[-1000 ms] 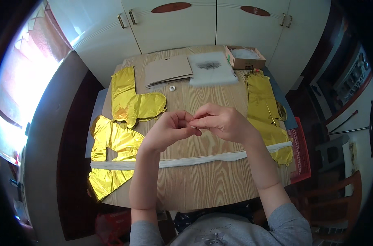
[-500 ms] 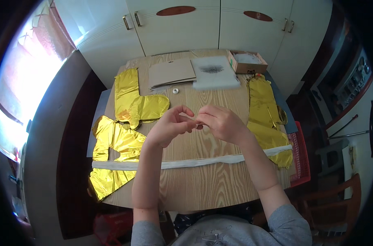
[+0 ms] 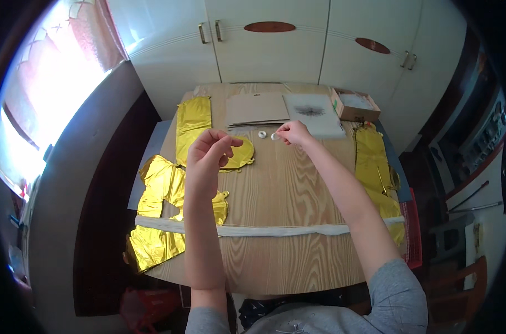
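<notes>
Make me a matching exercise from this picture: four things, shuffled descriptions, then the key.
Things:
1. right hand
2. white strip
3. open box
4. cardboard sheets

Descriptions:
A. at the rear right of the table
B. stacked just left of a whitish sheet with a dark mark
C. pinching a small round white thing
D. lying lengthwise from left to right, crossing gold foil

Pairs: 1-C, 2-D, 3-A, 4-B

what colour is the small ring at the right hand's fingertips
White; the small ring shows best in the head view.
</notes>
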Available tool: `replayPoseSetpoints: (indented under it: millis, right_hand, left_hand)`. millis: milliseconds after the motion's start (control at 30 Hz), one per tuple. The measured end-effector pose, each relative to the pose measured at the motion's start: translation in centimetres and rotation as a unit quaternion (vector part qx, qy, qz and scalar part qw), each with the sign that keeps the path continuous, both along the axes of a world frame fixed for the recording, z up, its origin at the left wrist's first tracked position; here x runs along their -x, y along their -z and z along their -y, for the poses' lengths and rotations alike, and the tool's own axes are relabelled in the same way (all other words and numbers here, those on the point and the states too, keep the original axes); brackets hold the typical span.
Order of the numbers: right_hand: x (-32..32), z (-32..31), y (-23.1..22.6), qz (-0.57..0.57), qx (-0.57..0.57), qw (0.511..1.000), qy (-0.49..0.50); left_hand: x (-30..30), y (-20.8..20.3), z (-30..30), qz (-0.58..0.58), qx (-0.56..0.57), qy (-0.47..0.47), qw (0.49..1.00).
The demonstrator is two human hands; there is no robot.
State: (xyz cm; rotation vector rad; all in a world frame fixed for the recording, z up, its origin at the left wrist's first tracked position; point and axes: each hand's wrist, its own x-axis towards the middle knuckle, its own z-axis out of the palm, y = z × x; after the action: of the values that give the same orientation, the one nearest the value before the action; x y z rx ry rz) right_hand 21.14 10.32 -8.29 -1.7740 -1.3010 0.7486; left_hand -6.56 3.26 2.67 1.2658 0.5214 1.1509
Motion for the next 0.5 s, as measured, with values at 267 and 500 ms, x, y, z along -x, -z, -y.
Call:
replayPoseSetpoints:
  millis: [267, 500]
  right_hand:
    - [0.9, -6.7, 4.4, 0.018, 0.06, 0.987, 0.15]
    - [1.5, -6.8, 5.4, 0.05, 0.067, 0.984, 0.155]
  left_hand:
    - [0.9, -0.7, 0.3, 0.023, -0.022, -0.023, 0.999]
    - [1.1, -0.9, 0.6, 0.012, -0.037, -0.022, 0.999]
